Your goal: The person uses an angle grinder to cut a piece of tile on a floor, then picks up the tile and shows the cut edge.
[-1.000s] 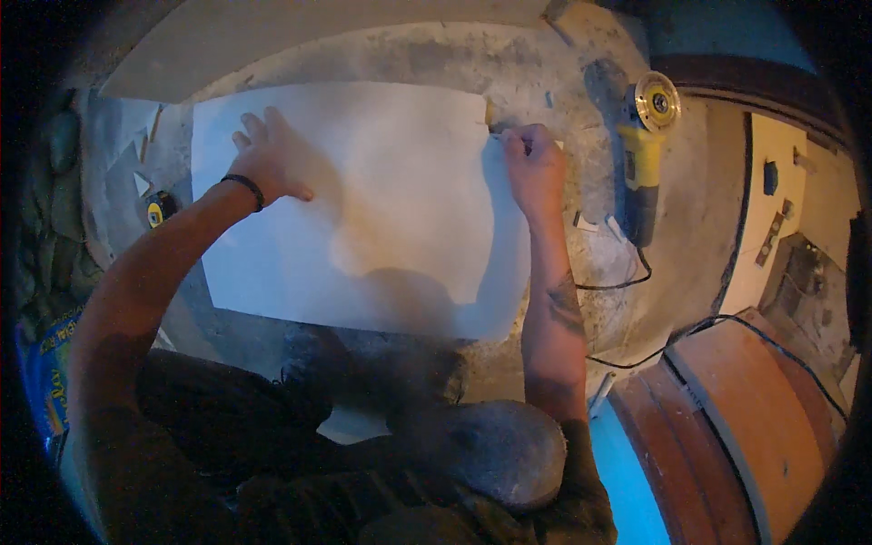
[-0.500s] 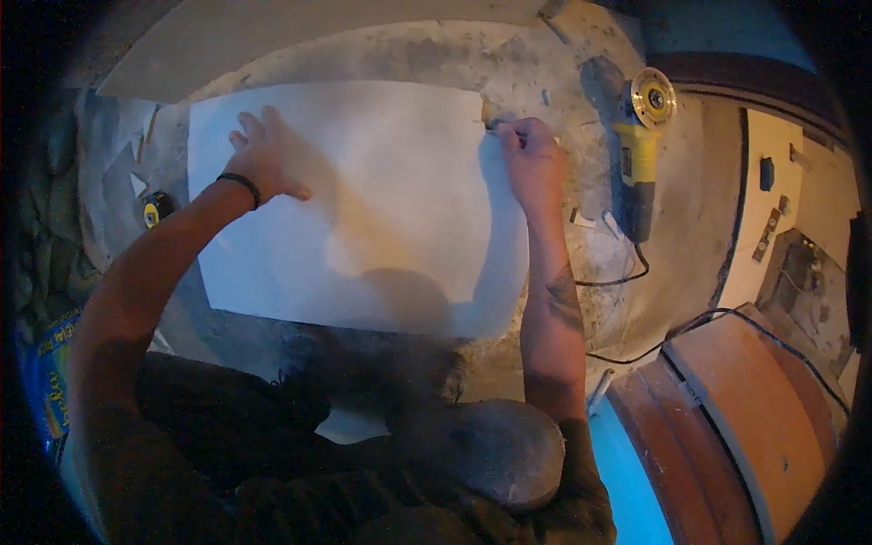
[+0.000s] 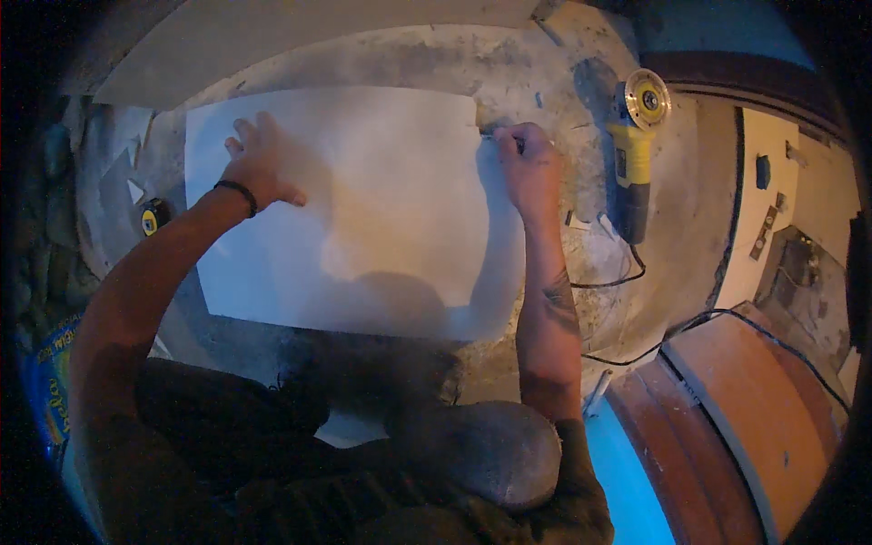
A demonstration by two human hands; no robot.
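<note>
A large white tile (image 3: 391, 218) lies flat on the dusty floor before my knees, with a small notch at its far right corner. My left hand (image 3: 259, 163) rests on its left part, fingers spread, a dark band round the wrist. At the tile's right edge, just below the notch, my right hand (image 3: 529, 163) is closed in a pinch. A small dark thing shows at those fingertips, too little of it to name. To the right of that hand an angle grinder (image 3: 634, 154), yellow and black with a metal disc, lies on the floor.
A black and yellow tape measure (image 3: 154, 216) sits left of the tile. Another large pale slab (image 3: 318, 45) lies beyond it. The grinder's black cord (image 3: 627, 356) runs right, over brown boards (image 3: 740, 409). Small white offcuts (image 3: 579, 221) lie near the grinder.
The whole view has shifted slightly. My right hand has turned a little at the tile's edge, still pinched. The left hand stays spread on the tile.
</note>
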